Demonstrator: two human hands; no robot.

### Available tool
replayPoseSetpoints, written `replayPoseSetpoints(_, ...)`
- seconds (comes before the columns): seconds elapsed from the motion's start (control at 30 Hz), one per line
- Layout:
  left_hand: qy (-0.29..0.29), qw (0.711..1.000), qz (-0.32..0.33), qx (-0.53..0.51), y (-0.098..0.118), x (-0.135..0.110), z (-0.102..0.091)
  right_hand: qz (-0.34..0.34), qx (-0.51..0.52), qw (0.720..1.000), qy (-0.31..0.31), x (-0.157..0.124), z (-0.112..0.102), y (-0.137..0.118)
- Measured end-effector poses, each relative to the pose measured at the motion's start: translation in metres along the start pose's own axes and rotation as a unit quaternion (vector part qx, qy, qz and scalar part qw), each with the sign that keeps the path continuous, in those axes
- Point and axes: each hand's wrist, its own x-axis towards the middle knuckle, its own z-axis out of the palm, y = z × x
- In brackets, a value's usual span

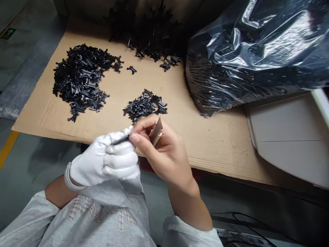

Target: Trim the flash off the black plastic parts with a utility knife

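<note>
My left hand [105,159], in a white glove, is closed around a small black plastic part [120,140] and holds it flat between thumb and fingers. Bare, my right hand [164,151] is curled with a thin, pointed metal blade [157,132] standing up between its fingers. The right thumb and index fingertip touch the far end of the black part. Just beyond both hands lies a small pile of similar black plastic parts [145,106] on the cardboard sheet [177,103].
A bigger heap of black parts [82,75] lies at the left, with one loose part [132,69] beside it. More parts [154,41] sit in shadow at the back. A shiny black plastic bag [246,61] bulges at the right, above a pale box flap [290,133].
</note>
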Motion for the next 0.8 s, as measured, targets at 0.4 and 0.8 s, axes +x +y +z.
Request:
replayPoseSetpoints(0.4,0.063,0.993,0.049,0.083,-0.003,0.006,-0.030,0.020,-0.100,0.995,-0.001,0.027,-0.026,0.018)
replayPoseSetpoints(0.8,0.083,0.895,0.058,0.434,0.001,-0.019,-0.023,-0.012,-0.518,0.846,-0.126,0.085,0.008,0.048)
